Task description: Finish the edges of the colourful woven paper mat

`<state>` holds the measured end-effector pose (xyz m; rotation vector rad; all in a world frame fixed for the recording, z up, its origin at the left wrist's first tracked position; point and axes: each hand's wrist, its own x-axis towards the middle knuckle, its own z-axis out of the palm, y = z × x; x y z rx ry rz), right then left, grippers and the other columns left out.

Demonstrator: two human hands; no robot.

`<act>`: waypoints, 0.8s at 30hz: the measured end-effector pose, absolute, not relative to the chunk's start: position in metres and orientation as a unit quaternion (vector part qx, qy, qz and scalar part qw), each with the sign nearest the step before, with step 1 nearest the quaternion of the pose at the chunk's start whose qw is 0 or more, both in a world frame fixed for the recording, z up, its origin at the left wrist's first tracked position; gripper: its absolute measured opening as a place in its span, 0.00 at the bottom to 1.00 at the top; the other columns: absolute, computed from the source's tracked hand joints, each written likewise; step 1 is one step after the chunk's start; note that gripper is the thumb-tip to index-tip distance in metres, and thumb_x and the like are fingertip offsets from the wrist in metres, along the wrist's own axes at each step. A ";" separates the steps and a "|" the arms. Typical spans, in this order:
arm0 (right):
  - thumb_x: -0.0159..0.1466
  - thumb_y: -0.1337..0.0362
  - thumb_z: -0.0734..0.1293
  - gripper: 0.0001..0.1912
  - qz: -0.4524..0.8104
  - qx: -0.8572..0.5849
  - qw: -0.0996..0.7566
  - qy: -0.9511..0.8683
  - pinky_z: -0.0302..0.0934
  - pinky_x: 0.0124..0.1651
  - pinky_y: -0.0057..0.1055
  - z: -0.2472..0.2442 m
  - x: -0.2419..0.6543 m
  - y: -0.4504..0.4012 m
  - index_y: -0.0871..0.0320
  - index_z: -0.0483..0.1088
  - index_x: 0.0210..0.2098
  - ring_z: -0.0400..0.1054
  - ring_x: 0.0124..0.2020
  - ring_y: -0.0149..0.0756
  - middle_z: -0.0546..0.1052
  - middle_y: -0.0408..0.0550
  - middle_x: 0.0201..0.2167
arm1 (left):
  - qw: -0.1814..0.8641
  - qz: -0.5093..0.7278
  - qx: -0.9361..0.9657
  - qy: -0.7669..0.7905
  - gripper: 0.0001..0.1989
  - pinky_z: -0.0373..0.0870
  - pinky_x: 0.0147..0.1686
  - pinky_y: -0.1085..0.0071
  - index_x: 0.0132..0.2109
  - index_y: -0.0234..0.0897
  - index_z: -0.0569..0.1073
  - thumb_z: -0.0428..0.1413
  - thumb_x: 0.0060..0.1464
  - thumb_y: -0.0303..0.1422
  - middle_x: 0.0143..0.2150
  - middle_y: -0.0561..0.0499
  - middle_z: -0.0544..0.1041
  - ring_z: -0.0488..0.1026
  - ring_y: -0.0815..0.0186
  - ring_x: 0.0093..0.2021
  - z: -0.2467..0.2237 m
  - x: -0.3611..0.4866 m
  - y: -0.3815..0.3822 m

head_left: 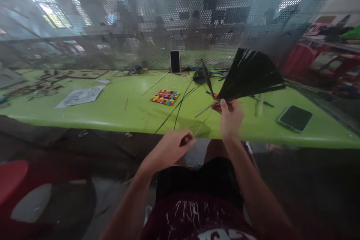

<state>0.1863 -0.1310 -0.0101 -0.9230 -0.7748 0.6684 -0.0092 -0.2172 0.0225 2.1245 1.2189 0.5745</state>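
My right hand (232, 118) is closed round the gathered base of a fan-shaped bundle of dark strips (250, 77), which spreads up and to the right above the green table. Pale stub ends poke out to the left of my thumb. Lower and to the left, my left hand (177, 142) is pinched on a thin strip (200, 128) at the table's front edge. That strip slants up towards the bundle; whether it joins there I cannot tell. Long dark strips (180, 107) cross on the table between the hands and a small multicoloured woven square (165, 97).
A phone (295, 118) lies at the right of the green table (126, 118); another dark-screened phone (174, 62) stands against the perforated metal screen (112, 52). A printed sheet (80, 96) and brown scraps (42, 82) lie left. A red stool (14, 180) stands below left.
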 end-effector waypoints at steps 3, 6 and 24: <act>0.57 0.61 0.72 0.08 0.365 -0.403 0.773 -0.327 0.73 0.41 0.36 -0.008 0.188 -0.126 0.57 0.71 0.29 0.74 0.28 0.32 0.78 0.43 0.26 | 0.415 0.230 0.783 0.403 0.09 0.67 0.30 0.73 0.44 0.39 0.71 0.49 0.65 0.37 0.29 0.54 0.76 0.71 0.69 0.27 0.016 0.005 -0.236; 0.55 0.66 0.74 0.07 0.471 -0.385 0.745 -0.274 0.74 0.43 0.33 -0.009 0.192 -0.124 0.58 0.71 0.28 0.76 0.30 0.32 0.80 0.44 0.27 | 0.335 0.198 0.846 0.365 0.11 0.70 0.34 0.70 0.48 0.40 0.72 0.50 0.66 0.38 0.36 0.51 0.79 0.76 0.64 0.34 0.004 0.028 -0.246; 0.54 0.64 0.75 0.12 0.608 -0.377 0.646 -0.266 0.73 0.33 0.33 -0.019 0.200 -0.126 0.55 0.67 0.30 0.72 0.29 0.32 0.76 0.40 0.28 | 0.147 0.300 0.749 0.571 0.16 0.68 0.34 0.69 0.49 0.35 0.66 0.59 0.57 0.38 0.43 0.44 0.76 0.74 0.66 0.33 -0.004 0.022 -0.147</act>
